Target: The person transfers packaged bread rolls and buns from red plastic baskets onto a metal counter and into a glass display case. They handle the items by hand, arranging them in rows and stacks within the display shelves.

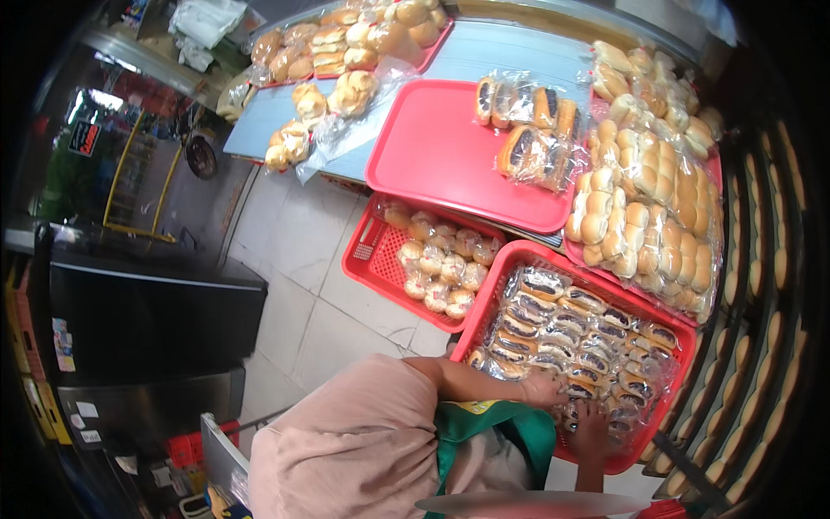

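Note:
In a large red plastic crate (476, 324) before me lie rows of split buns with a dark filling (545, 334), bagged in clear plastic. My left hand (543, 387) reaches over the crate's near side and touches the bagged buns. Close beside it, my right hand (590, 422) rests on the packs near the crate's near edge, fingers pointing away from me. Whether either hand grips a pack cannot be told, as the fingertips blend into the shiny plastic. Beyond the crate, a red tray (434, 149) carries several similar bagged buns (538, 156) at its right end.
A smaller red crate (363, 259) holds bagged round buns (447, 266). Bagged bread rolls (648, 207) are piled at right, beside a rack of long loaves (758, 363). More bagged bread (363, 39) sits on the blue table (506, 48). A black cabinet (155, 318) stands left on the tiled floor (285, 259).

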Demonstrator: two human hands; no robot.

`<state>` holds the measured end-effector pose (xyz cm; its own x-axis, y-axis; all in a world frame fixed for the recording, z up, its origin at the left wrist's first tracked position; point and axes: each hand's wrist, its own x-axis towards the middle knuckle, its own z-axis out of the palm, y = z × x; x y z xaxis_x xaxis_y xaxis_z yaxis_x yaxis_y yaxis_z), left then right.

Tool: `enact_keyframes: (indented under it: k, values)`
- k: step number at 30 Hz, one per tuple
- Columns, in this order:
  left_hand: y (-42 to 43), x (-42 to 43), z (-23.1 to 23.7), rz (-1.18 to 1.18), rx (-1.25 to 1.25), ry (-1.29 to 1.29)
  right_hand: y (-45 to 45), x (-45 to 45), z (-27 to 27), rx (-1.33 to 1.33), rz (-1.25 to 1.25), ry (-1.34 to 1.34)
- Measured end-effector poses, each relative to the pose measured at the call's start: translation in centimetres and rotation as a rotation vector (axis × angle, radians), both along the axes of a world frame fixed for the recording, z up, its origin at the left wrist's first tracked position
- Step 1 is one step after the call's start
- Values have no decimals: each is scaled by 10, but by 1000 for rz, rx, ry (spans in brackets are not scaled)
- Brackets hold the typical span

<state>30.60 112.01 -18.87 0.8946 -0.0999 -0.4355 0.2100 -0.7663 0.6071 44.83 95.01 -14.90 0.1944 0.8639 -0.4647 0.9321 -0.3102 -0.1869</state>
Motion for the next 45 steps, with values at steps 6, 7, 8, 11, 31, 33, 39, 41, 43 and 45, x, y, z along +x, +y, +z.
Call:
enact_keyframes:
  k: [6, 7, 8, 11, 31, 33, 39, 41, 43, 45]
  values:
    - [103, -10, 58, 336, -792, -94, -6, -12, -11, 164, -40, -84]
    - [128, -18, 77, 449, -1133, -41, -4, -12, -12, 115, -64, -55]
    - [153, -38, 97, 638, -1035, -57, -2, -10, -11, 101, -69, -18]
    - [241, -76, 152, 940, -713, -363, 10, 1, -2, 110, -199, 200]
    - [320, -56, 156, 923, 332, -787, 268, -64, 90, 825, -999, 1793]
    - [281, -77, 166, 777, -205, -797, 305, -80, 95, 880, -789, 1913]
    - [303, -114, 172, 1370, -949, -972, 374, -112, 100, 865, -193, 948]
    - [351, -121, 179, 1400, -709, -1069, 358, -115, 92, 729, -267, 963]
    - [403, -114, 186, 1357, -70, -1080, 333, -120, 78, 625, -379, 1012]
    - [456, -95, 189, 1257, 697, -888, 307, -122, 55, 547, -547, 1084]
